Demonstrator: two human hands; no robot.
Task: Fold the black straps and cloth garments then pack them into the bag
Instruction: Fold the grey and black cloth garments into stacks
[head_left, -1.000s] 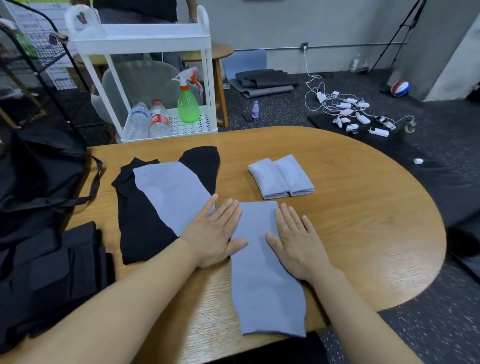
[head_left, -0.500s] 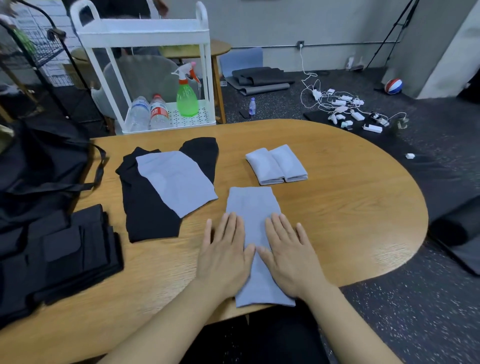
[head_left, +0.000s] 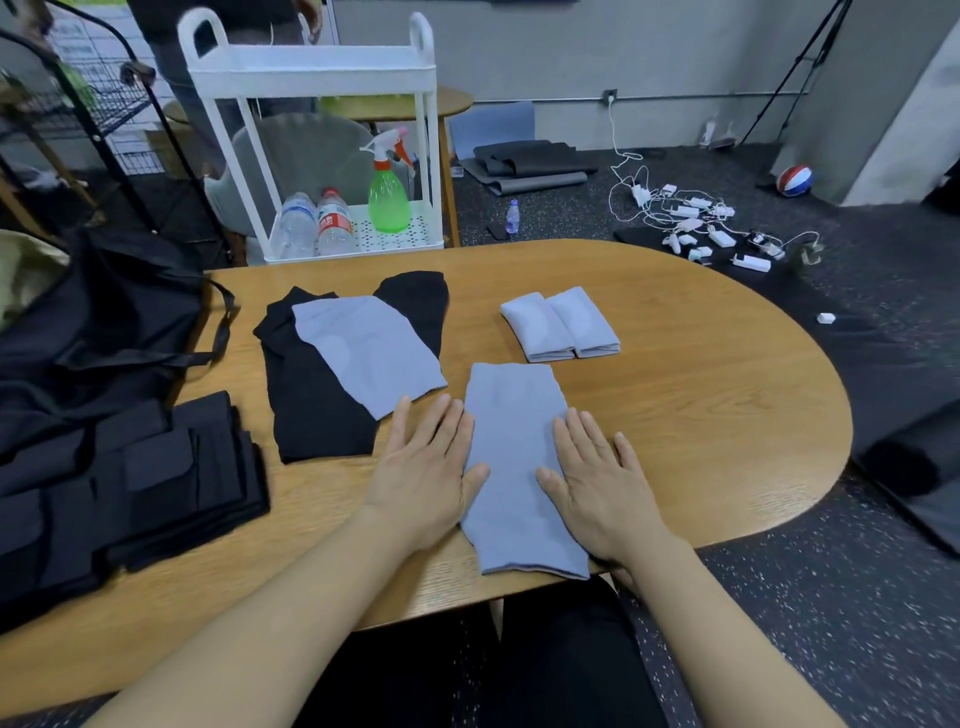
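Note:
A long grey-blue cloth (head_left: 511, 457) lies flat on the wooden table (head_left: 701, 395), its near end at the table's front edge. My left hand (head_left: 423, 475) presses flat on its left edge with straight fingers, and my right hand (head_left: 597, 478) presses flat on its right edge. Another grey-blue cloth (head_left: 363, 348) lies on a black garment (head_left: 317, 410) to the left. A folded grey-blue pair (head_left: 561, 325) sits further back. Folded black straps (head_left: 119, 488) are stacked at the left, and the black bag (head_left: 88, 322) lies behind them.
A white cart (head_left: 311, 78) with water bottles and a green spray bottle (head_left: 388, 195) stands behind the table. A black wire rack (head_left: 104, 104) is at the far left. Chargers and cables (head_left: 696, 218), mats and a ball (head_left: 794, 180) lie on the dark floor.
Both hands slid down the long cloth toward me, then spread apart from its middle to its side edges. The view shifted as my head moved.

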